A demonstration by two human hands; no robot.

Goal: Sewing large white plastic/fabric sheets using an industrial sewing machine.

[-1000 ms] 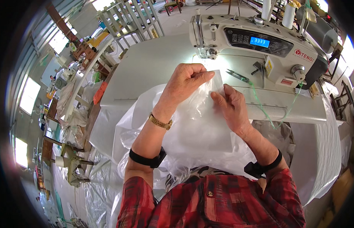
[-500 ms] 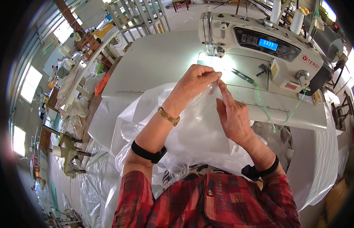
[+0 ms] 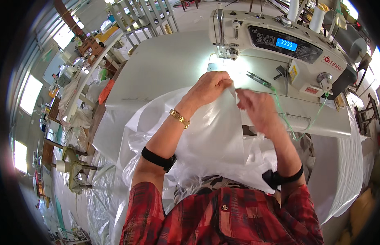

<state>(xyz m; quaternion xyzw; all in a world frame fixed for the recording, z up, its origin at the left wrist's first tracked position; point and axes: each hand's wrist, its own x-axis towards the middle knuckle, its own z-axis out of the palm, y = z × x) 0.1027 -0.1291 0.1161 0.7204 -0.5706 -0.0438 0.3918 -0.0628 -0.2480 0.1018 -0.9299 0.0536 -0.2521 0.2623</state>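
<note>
My left hand (image 3: 210,86) pinches the upper edge of a white, translucent plastic sheet (image 3: 216,130) between thumb and fingers. The sheet hangs down over the table's front edge and across my lap in creased folds. Just right of that pinch is my right hand (image 3: 259,109), its fingers smeared by motion, so I cannot tell whether it holds anything. Both hands are in front of the lit needle area of a sewing machine (image 3: 271,38).
Thread snips (image 3: 259,79) with green cord lie on the sewing table (image 3: 157,61), near a small black tool (image 3: 281,73). White thread cones (image 3: 317,20) stand behind the machine. A metal rack (image 3: 143,24) is at the far left, and more plastic sheeting (image 3: 337,171) hangs at the right.
My right hand has moved right and slightly down, away from the left fingertips. My left hand still pinches the sheet, whose upper edge now stands straighter. The view has shifted a little.
</note>
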